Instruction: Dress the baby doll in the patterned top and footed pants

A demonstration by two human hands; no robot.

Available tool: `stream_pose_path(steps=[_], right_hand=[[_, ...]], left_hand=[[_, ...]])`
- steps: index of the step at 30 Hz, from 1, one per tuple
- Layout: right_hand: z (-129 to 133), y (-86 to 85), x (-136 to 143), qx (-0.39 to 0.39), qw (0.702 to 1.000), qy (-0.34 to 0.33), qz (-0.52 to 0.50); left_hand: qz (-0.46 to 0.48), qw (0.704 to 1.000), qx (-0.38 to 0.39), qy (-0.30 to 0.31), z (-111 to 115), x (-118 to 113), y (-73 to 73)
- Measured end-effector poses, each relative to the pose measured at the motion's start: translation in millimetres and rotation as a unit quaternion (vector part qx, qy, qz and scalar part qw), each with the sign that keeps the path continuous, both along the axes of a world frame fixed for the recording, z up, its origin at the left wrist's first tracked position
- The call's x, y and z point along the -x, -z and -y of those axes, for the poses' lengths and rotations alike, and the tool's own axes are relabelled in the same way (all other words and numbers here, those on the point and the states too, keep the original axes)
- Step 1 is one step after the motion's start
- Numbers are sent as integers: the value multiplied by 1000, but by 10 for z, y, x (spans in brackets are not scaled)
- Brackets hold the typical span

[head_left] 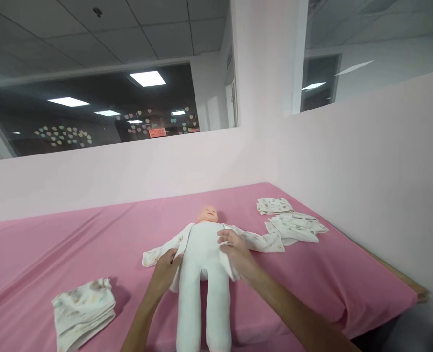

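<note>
A doll (204, 244) with a white cloth body lies on its back, its head away from me and its legs toward me. A white patterned jacket (268, 241) is on its arms and hangs open at the front. My left hand (168, 269) pinches the jacket's edge beside the doll's body on the left. On the other side, my right hand (237, 252) is at the jacket's right front panel, thumb and fingers closed around the cloth near the doll's chest.
A pink sheet (128, 234) covers the table. Folded patterned cloth (84, 310) lies at the front left. Another folded cloth (274, 206) and a loose white garment (295, 228) lie at the back right. Walls (253, 156) with windows rise behind and right.
</note>
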State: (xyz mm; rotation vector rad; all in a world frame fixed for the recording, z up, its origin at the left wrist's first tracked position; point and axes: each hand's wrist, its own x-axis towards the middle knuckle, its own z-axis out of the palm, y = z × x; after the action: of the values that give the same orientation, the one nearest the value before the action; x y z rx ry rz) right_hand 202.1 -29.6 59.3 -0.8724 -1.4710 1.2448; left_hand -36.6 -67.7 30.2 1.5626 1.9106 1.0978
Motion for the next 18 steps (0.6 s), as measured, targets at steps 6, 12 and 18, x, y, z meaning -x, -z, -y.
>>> stream_pose_path(steps=[6, 12, 18], right_hand=[[250, 40, 262, -232, 950, -125, 167], [-172, 113, 32, -98, 969, 168, 154], [-519, 58, 306, -47, 960, 170, 216]], left_hand=[[-31, 995, -33, 84, 171, -435, -372], [-50, 967, 74, 238, 273, -469, -558], [-140, 990, 19, -9, -401, -247, -506]])
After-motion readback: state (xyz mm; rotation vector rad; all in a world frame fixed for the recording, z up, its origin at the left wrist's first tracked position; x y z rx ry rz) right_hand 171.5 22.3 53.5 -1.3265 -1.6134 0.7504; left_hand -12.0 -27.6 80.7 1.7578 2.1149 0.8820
